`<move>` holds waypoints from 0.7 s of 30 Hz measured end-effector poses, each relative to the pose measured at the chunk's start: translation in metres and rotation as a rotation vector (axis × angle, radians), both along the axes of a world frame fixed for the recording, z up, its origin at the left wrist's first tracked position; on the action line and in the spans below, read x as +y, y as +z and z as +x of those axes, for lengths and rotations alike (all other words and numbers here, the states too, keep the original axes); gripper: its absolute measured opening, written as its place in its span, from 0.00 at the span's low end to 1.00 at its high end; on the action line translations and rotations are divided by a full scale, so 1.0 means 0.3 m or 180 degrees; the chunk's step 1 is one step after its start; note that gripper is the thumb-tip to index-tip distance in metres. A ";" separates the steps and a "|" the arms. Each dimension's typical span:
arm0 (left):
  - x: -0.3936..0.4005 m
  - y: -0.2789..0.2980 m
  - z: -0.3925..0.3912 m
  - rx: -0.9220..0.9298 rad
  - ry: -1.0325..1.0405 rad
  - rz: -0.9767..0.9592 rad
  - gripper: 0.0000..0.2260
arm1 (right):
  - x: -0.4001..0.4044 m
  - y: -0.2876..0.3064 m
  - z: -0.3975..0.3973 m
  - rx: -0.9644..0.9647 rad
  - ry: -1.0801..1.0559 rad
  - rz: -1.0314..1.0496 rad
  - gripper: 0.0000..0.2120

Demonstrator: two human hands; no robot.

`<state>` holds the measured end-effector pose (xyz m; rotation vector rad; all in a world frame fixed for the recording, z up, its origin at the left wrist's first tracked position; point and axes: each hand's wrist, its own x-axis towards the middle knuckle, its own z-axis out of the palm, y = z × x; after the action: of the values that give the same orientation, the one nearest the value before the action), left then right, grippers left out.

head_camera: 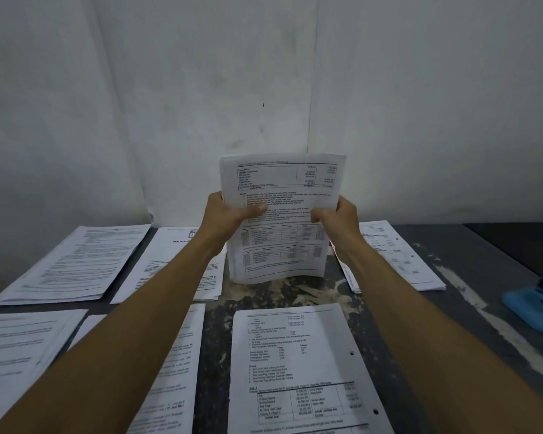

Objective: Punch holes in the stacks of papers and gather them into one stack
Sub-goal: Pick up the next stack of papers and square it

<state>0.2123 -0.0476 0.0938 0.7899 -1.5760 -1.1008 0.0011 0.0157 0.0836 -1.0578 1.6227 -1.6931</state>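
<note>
Here both hands (282, 214) grip a paper stack (282, 220) upright on the table (452, 245).

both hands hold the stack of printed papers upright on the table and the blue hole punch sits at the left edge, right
Not quite: the head view shows the blue hole punch at the right edge. Both the left hand and right hand do hold the stack of printed papers upright on the table.

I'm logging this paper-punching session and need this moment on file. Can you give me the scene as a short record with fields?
held item: paper stack, upright, bottom edge on the table
left hand: grips the stack's left edge
right hand: grips the stack's right edge
punched stack: flat, nearest, holes along its right edge
other stacks: several lie flat on the table, left and right
hole punch: blue, at right edge, untouched
</note>
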 end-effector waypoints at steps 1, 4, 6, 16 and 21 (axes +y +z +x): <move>-0.001 0.000 -0.001 -0.0005 -0.0002 0.0001 0.15 | 0.000 -0.001 0.000 0.0002 0.0037 0.0012 0.20; -0.004 0.001 -0.004 -0.0034 0.0003 0.0008 0.16 | 0.006 0.002 0.003 0.0035 0.0058 -0.0011 0.18; -0.003 0.000 -0.006 -0.0048 0.0014 0.0017 0.15 | 0.012 0.010 0.010 0.0049 0.0112 0.0000 0.18; 0.006 0.000 -0.011 -0.0139 0.0054 -0.0019 0.14 | 0.011 0.009 0.017 0.0078 0.0102 -0.0029 0.17; 0.017 0.007 -0.023 -0.0089 0.0131 -0.0031 0.12 | 0.008 0.007 0.010 0.0009 -0.0078 -0.0127 0.12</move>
<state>0.2054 -0.0426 0.0958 0.8309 -1.5804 -1.0558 0.0039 0.0180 0.0856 -1.0639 1.6159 -1.7474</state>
